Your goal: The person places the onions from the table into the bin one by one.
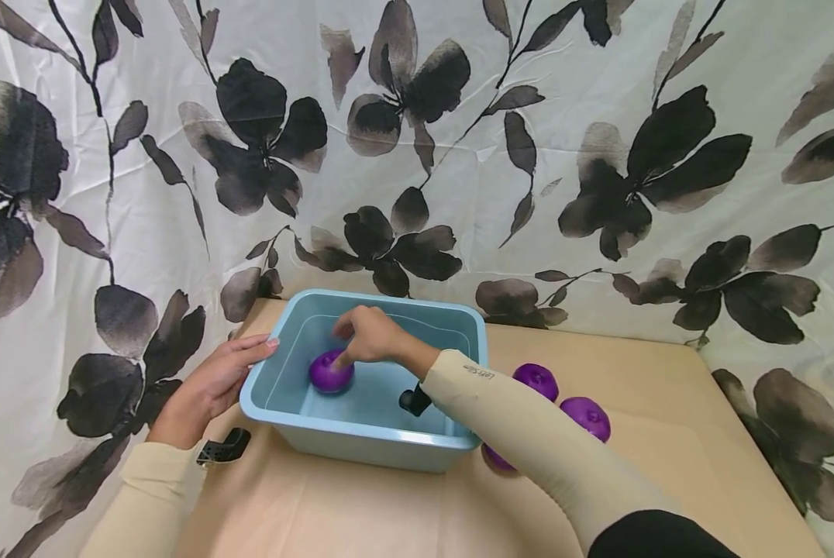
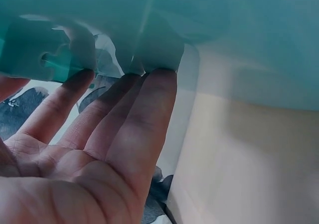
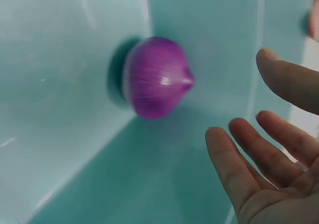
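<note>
Purple onion (image 1: 331, 372), down on the floor of the blue tub (image 1: 361, 453), left of centre in my head view: that's one inside! The right hand (image 1: 378, 341) is over the tub at mid-frame, and the right wrist feed gives me the detail: fingers loose and spread, a clear gap between them and the onion, nothing in the grasp. Across at the left of the frame, the left hand (image 1: 218, 376) has the tub by its rim, thumb over the top, fingertips (image 2: 162, 77) tucked up beneath in my left wrist feed. Steadying it, I'd judge.

And the count? One in, three out on the counter (image 1: 682, 434)! I've got an upper onion (image 1: 535, 380) right of the tub, a right-hand onion (image 1: 586, 418) just beside it, and a lower onion (image 1: 497, 461) by the tub's near right corner, partly covered by the tub and the right sleeve (image 1: 529, 430).

So I'd call this early going: the first onion looks properly placed, the other three are waiting outside, if loading is the game. Could the sleeve be hiding a fourth out there? From here, I can't tell.
</note>
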Motion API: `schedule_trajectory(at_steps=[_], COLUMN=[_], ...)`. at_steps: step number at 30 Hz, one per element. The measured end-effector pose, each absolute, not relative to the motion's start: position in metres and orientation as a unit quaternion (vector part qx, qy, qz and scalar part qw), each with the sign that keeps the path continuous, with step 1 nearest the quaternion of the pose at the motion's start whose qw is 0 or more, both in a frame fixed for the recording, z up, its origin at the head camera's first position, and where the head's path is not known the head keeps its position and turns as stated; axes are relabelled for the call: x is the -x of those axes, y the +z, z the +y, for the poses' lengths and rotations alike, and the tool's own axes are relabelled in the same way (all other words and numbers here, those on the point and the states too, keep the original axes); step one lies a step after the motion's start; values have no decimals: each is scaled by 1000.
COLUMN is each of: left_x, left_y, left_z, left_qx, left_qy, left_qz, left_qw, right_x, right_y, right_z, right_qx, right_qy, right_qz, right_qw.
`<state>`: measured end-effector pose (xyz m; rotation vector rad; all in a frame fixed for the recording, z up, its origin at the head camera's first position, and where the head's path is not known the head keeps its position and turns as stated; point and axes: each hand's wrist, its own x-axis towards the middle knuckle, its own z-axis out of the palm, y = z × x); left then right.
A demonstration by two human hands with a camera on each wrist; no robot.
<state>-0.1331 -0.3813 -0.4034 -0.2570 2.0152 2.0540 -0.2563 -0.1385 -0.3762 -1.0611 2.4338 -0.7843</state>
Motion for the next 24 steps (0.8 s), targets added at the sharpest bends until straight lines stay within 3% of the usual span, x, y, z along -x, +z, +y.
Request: schedule_trajectory(at_steps=[15,24], left_x=[135,136], left_y=[-406,-405], left_z=[-382,-377], left_qx=[96,87], left_qy=[709,711], left_qz=[686,685], left_qw=[131,134], right_x=[252,254], right_y=[-338,-329], right_z=[-62,-7], right_qx=[371,319], right_qy=[-402,-450], right_qz=[803,798], right_qw=[237,242])
